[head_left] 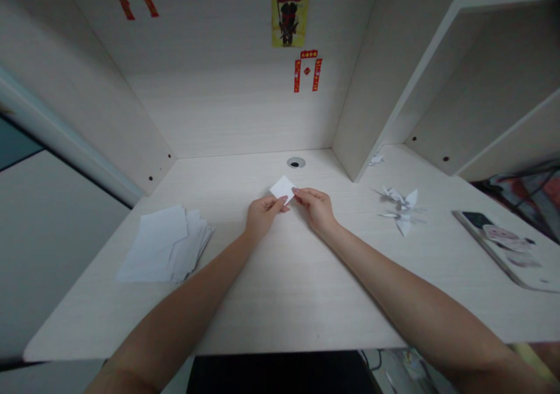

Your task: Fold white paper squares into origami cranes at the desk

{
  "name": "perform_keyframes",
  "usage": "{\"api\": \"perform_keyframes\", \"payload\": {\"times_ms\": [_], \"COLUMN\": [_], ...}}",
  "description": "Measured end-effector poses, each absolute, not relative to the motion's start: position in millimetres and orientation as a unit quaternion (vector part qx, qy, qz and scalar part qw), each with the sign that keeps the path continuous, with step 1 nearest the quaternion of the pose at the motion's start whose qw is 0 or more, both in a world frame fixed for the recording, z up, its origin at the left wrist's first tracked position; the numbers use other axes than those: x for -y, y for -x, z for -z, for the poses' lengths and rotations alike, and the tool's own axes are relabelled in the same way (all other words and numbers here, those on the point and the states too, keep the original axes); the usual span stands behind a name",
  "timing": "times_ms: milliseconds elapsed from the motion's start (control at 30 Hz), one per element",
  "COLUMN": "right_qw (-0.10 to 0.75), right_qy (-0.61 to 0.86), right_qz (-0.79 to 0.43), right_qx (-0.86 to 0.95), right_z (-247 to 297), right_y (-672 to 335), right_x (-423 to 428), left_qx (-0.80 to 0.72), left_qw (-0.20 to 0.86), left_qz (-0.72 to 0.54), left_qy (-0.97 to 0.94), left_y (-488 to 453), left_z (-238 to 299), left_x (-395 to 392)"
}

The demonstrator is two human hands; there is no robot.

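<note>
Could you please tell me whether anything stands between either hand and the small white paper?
Nothing visible does: the left hand and right hand both hold the small white paper directly. The paper stack lies off to the left, the folded figures to the right.

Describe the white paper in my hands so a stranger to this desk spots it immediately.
On the pale desk, find the round cable hole; your left hand and right hand are this side of it. They pinch a small paper square, turned like a diamond. Unlike the paper stack and winged paper figures, it alone is held.
</note>
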State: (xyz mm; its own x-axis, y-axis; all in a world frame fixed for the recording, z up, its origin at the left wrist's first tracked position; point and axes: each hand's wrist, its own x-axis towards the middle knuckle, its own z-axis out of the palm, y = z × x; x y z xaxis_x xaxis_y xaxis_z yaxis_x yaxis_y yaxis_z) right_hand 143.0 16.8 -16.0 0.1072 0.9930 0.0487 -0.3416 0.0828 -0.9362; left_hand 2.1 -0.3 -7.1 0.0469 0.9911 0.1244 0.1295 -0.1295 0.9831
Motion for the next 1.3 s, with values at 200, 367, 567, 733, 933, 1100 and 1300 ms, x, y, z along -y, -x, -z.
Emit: {"api": "perform_keyframes", "payload": {"times_ms": [200, 367, 567, 733, 933, 1100, 1300], "right_qw": [0.636, 0.613, 0.509, 0.528, 0.515, 0.510, 0.505], "right_qy": [0.413, 0.414, 0.422, 0.418, 0.399, 0.401, 0.395], "right_qz": [-0.530, -0.537, -0.486, -0.486, -0.508, -0.514, -0.512], "right_qx": [0.381, 0.405, 0.571, 0.557, 0.563, 0.562, 0.571], "right_z": [13, 11, 15, 15, 16, 19, 22], "right_y": [-147, -150, -139, -138, -139, -137, -137], "right_x": [-19, -18, -8, -7, -8, -8, -10], "left_qx": [-0.492, -0.507, -0.501, -0.496, -0.498, -0.503, -0.490], "left_qw": [0.436, 0.411, 0.340, 0.341, 0.343, 0.333, 0.324], "left_qz": [-0.495, -0.534, -0.537, -0.531, -0.531, -0.516, -0.532], "left_qy": [-0.568, -0.538, -0.587, -0.596, -0.594, -0.608, -0.610], "left_y": [0, 1, 6, 9, 9, 9, 8], "left_z": [9, 6, 7, 10, 9, 9, 11], "left_x": [1, 1, -1, -3, -3, -3, -4]}}
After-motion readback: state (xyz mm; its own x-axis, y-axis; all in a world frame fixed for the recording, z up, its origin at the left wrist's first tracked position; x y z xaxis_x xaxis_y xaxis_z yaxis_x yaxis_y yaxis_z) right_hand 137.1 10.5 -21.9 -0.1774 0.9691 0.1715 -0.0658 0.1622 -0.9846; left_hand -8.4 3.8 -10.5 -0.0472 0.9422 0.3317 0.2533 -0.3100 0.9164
